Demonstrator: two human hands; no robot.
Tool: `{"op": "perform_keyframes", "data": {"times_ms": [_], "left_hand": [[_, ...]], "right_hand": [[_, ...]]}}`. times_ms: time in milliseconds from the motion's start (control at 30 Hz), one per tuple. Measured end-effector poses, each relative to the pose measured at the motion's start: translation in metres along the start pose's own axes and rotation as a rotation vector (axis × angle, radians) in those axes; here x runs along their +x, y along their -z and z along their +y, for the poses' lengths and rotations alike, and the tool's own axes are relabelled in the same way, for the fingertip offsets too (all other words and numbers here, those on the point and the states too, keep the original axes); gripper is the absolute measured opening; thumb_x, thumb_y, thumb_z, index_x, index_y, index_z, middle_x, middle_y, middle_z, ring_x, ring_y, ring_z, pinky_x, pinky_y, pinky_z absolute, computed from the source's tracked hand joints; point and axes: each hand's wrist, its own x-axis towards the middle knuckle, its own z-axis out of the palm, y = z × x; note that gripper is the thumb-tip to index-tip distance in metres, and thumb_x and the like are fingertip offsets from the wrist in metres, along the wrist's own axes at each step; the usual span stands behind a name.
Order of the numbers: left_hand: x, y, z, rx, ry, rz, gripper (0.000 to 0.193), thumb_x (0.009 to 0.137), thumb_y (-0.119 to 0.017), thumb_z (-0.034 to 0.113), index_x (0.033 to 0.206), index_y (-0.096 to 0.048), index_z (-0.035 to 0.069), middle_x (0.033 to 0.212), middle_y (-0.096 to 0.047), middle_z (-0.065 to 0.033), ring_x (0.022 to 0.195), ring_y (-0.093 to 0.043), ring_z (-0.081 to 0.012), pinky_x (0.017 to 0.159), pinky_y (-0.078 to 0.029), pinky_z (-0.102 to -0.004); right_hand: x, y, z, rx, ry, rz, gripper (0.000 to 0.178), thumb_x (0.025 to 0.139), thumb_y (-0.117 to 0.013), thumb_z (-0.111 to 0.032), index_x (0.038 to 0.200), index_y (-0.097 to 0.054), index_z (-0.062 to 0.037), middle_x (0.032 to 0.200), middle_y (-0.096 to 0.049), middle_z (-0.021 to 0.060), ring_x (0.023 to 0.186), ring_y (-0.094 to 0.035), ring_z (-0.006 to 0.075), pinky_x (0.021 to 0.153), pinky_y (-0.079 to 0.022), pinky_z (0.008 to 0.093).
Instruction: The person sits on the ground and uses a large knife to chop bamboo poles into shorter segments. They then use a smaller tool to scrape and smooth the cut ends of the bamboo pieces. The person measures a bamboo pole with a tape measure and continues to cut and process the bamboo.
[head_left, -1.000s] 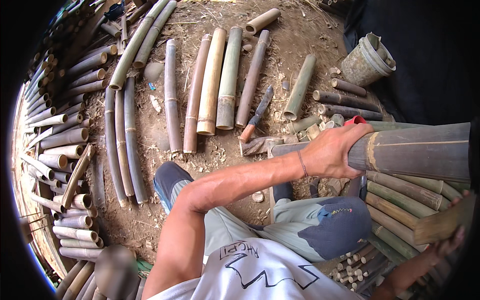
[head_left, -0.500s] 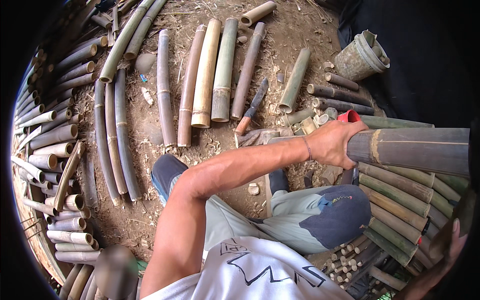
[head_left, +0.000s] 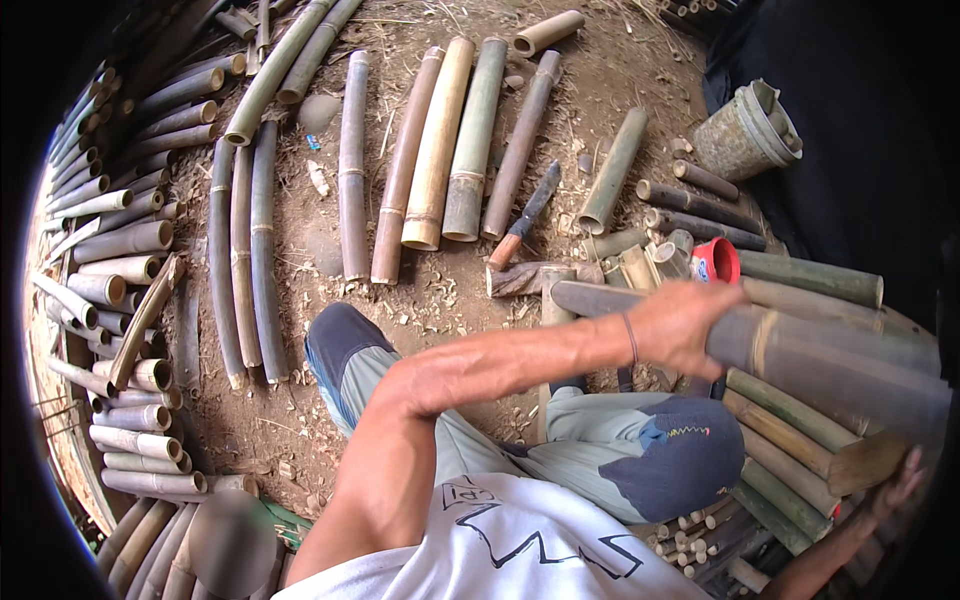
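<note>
The left hand (head_left: 683,328) is closed over the top of a thick dark bamboo pole (head_left: 830,355), fingers wrapped across it. The pole runs from a slanted cut end at about 9 o'clock of the hand to the frame's right edge at 4 o'clock, blurred along its length. It lies above a stack of green bamboo poles (head_left: 800,420).

The right hand (head_left: 895,485) sits at the lower right rim, at 5 o'clock of the left hand. Its fingers rest against the end of a short tan bamboo piece (head_left: 865,462); whether they are clamped on it cannot be told.

A red cup (head_left: 718,260) stands at 12 o'clock of the left hand, just beside it. A knife with a wooden handle (head_left: 525,218) lies on the dirt at 10 o'clock. A grey bucket (head_left: 745,135) lies tipped at 1 o'clock, well apart.
</note>
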Motion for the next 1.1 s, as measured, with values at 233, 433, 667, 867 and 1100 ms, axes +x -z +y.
{"op": "perform_keyframes", "data": {"times_ms": [233,433,667,867,1100], "left_hand": [[0.031,0.004,-0.009,0.044,0.155,0.091,0.074,0.060,-0.082,0.032,0.120,-0.049,0.005,0.095,-0.066,-0.0217,0.087,-0.066,-0.0423,0.077,-0.053,-0.0482],[0.116,0.130,-0.029,0.253,0.547,0.687,0.091,0.073,-0.079,0.054,0.118,-0.041,-0.015,0.100,-0.063,-0.0388,0.095,-0.068,-0.0451,0.080,-0.056,-0.0453],[-0.048,0.205,-0.170,0.652,1.056,0.716,0.086,0.081,-0.069,0.057,0.126,-0.046,-0.012,0.114,-0.062,-0.0356,0.108,-0.065,-0.0419,0.093,-0.051,-0.0442],[-0.156,0.262,-0.211,1.238,1.325,0.663,0.081,0.084,-0.071,0.038,0.140,-0.031,-0.005,0.116,-0.060,-0.0309,0.107,-0.061,-0.0393,0.097,-0.048,-0.0473],[-0.103,0.135,-0.140,0.543,1.058,0.277,0.052,0.092,-0.067,0.032,0.131,-0.052,0.000,0.124,-0.061,-0.0221,0.108,-0.063,-0.0299,0.091,-0.055,-0.0424]], "right_hand": [[-0.159,-0.287,-0.062,0.222,-0.428,-0.584,0.078,0.081,-0.075,-0.027,0.144,-0.037,0.0011,0.141,-0.046,0.0202,0.132,-0.042,0.0342,0.112,-0.030,0.0443],[-0.339,-0.434,-0.050,-0.260,-0.470,-0.692,0.074,0.079,-0.075,-0.026,0.140,-0.041,0.0002,0.135,-0.048,0.0217,0.128,-0.045,0.0370,0.110,-0.032,0.0465],[-0.390,-0.477,-0.002,-0.336,-0.650,-0.776,0.064,0.075,-0.075,-0.022,0.129,-0.047,-0.0026,0.117,-0.051,0.0221,0.116,-0.048,0.0421,0.102,-0.038,0.0510],[-0.404,-0.470,0.040,-0.233,-0.355,-1.094,0.064,0.075,-0.072,-0.019,0.132,-0.046,-0.0058,0.119,-0.054,0.0202,0.115,-0.050,0.0396,0.096,-0.043,0.0497],[-0.301,-0.445,0.001,0.005,-0.488,-0.965,0.038,0.090,-0.056,-0.022,0.122,-0.054,-0.0011,0.093,-0.066,0.0195,0.089,-0.061,0.0362,0.086,-0.046,0.0423]]}}
